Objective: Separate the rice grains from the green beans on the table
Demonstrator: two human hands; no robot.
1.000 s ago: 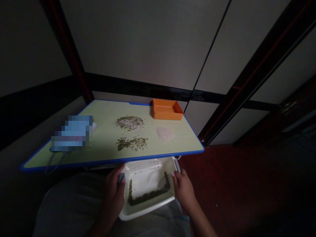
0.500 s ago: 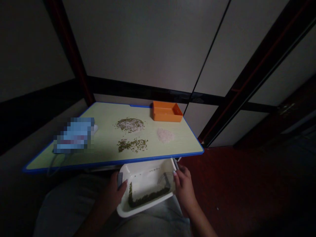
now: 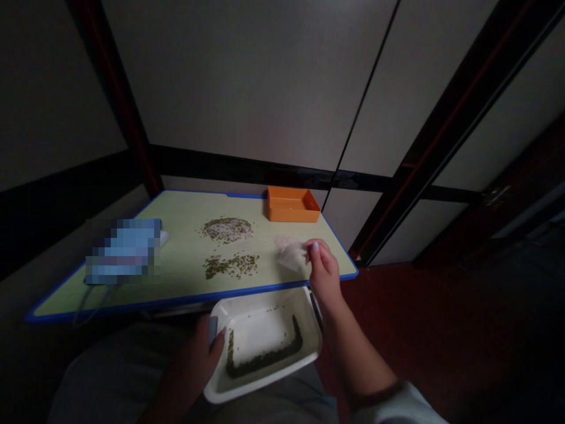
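My left hand (image 3: 205, 350) grips the left handle of a white plastic basin (image 3: 260, 391), which rests on my lap below the table edge. Green beans lie along the basin's near and side walls, with a few loose on its floor. Above the table's right part, my right hand (image 3: 324, 268) pinches a clear, thin plastic piece (image 3: 293, 260); its exact kind I cannot make out. Behind it shows a small pile of white grains (image 3: 285, 240), partly covered. Left of that lie a mixed heap of white grains and green beans (image 3: 227, 228) and a scatter of green beans (image 3: 232, 265).
An orange open box (image 3: 293, 215) stands at the back right of the pale, blue-edged table (image 3: 185, 253). A blurred-out device (image 3: 126, 250) with a cable sits on the left. Cabinet panels rise behind; dark red floor lies to the right.
My right hand has let go of the basin's right side and moved up over the table, with the clear plastic piece lifted out of the basin. The left hand keeps its hold.
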